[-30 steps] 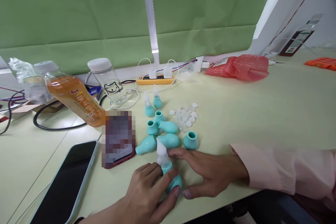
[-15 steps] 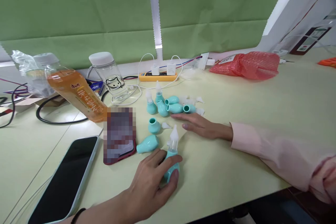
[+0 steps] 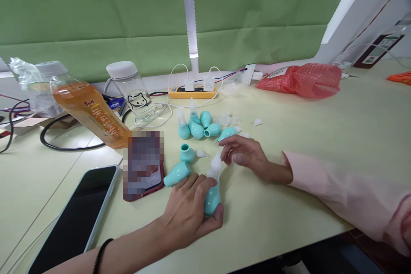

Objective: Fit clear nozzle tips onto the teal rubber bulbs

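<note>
My left hand (image 3: 191, 207) is wrapped round a teal bulb nasal aspirator (image 3: 212, 200) with a clear, whitish nozzle, which tilts up off the table. My right hand (image 3: 248, 158), in a pink sleeve, hovers just right of the nozzle. Its fingers are loosely bent and apart, with nothing seen in them. Beyond it lie several loose teal bulbs (image 3: 212, 130), and two aspirators with tips fitted (image 3: 183, 128) stand upright. Left of the held one, a bulb (image 3: 187, 153) shows its open mouth and another bulb (image 3: 177, 174) lies on its side. A small white tip (image 3: 202, 153) is beside them.
A dark phone (image 3: 77, 214) and a red-cased phone (image 3: 144, 167) lie at left. Behind them are an orange drink bottle (image 3: 93, 115) and a clear bottle (image 3: 131, 92). A yellow power strip (image 3: 192, 93), clear plastic pieces (image 3: 226, 119) and a red bubble-wrap bag (image 3: 302, 80) are farther back.
My right hand has drawn back slightly right, its fingers curling from outstretched. Several loose bulbs have rolled or turned. My left hand's grip on the aspirator has shifted, with fingers nearer the nozzle.
</note>
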